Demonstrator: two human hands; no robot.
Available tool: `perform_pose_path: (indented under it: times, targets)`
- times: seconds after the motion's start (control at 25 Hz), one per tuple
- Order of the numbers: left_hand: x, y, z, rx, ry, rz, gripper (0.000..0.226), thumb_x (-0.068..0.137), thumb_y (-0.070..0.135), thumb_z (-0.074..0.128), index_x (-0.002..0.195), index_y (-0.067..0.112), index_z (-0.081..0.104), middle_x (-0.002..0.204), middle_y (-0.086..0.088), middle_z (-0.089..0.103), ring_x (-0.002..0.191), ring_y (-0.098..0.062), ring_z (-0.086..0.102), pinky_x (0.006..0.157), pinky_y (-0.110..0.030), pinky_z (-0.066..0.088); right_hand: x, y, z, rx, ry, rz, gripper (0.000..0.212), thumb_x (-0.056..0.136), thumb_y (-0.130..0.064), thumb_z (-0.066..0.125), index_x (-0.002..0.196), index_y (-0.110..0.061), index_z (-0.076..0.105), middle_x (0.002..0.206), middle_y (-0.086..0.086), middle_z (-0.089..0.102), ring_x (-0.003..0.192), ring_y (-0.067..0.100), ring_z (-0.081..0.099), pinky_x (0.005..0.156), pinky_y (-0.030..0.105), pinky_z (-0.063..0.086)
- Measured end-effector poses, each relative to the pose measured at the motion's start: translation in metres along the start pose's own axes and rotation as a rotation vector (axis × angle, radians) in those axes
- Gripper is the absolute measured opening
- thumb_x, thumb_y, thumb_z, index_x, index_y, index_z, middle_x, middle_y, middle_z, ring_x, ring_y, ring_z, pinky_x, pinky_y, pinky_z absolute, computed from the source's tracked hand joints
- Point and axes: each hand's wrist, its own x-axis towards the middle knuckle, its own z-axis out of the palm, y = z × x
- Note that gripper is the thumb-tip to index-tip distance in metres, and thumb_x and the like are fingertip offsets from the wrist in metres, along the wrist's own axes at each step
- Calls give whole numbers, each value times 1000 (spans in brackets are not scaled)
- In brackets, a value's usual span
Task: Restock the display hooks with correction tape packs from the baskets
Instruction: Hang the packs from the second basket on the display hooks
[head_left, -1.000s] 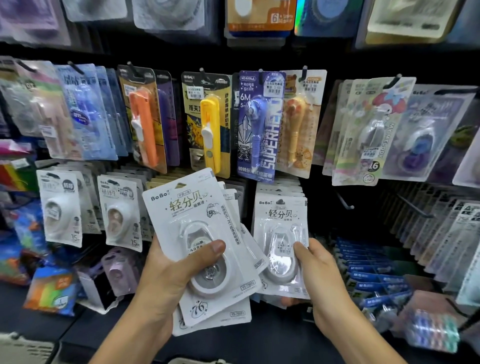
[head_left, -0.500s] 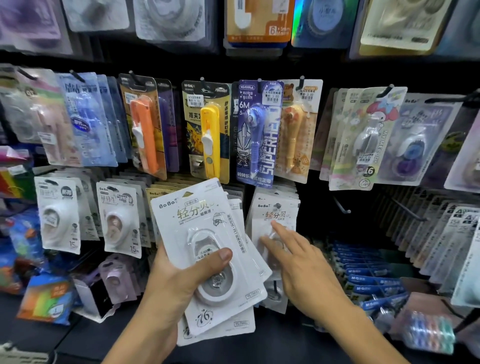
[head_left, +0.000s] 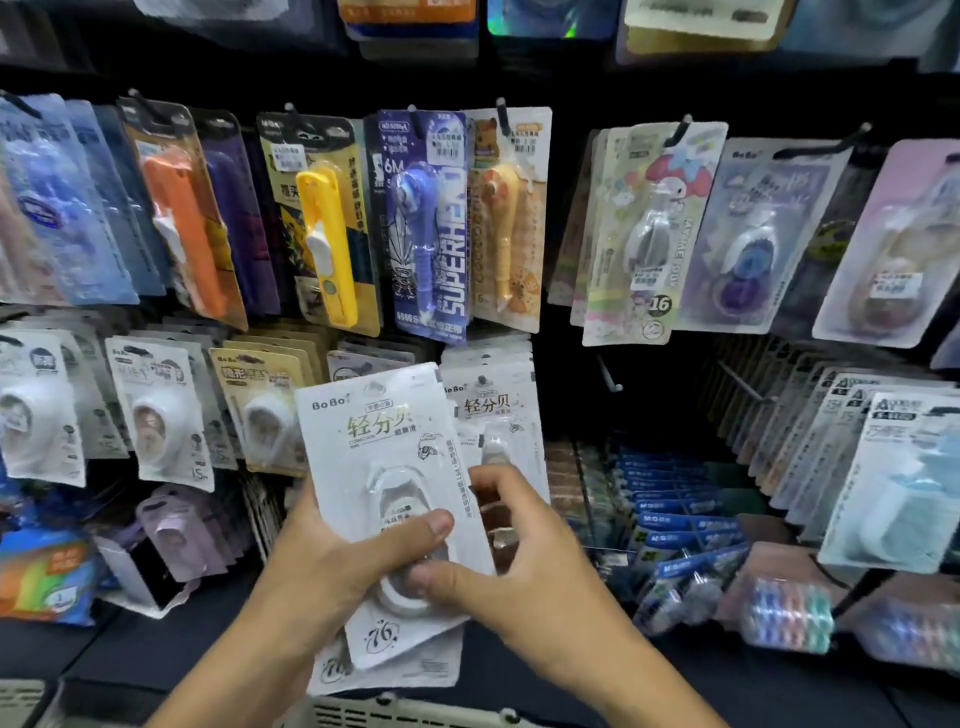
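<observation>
My left hand (head_left: 332, 566) grips a small stack of white correction tape packs (head_left: 384, 467), thumb across the front pack's clear blister. My right hand (head_left: 524, 566) is closed on the stack's right edge, thumb on the front pack's lower right, fingers curled behind it. Behind the stack, matching white packs (head_left: 493, 400) hang on a display hook in the lower row. A bare hook (head_left: 608, 371) juts out just right of them. A pale basket rim (head_left: 415, 714) shows at the bottom edge.
The upper row holds orange (head_left: 182, 228), yellow (head_left: 327, 244) and purple (head_left: 426, 228) pen-type packs and cartoon packs (head_left: 649, 234). Other white packs (head_left: 156, 410) hang lower left. Blue boxes (head_left: 670, 509) sit in a bin lower right.
My right hand left the hanging white packs on the hook and came back to the stack in my left hand, now pinching its right edge. The view shifted slightly downward.
</observation>
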Motion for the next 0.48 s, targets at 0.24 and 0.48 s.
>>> perform_pose_path:
  times: [0.24,0.48]
  targets:
    - [1,15,19,-147,-33,-82,95,19,45,104,107,34,72,101,-13,80,82,-36,78,57,-40,62,2,-7,-26,650,155,168,55,72,-39,85,117,-21,59,101,3,78,77,15,73,51,24,51]
    - [-27,20,32,-211,4,-125,95,31,37,105,119,25,69,113,-20,76,95,-43,75,71,-52,63,-33,-17,-48,657,337,221,40,77,-36,77,111,-18,66,88,4,78,53,18,64,41,28,48]
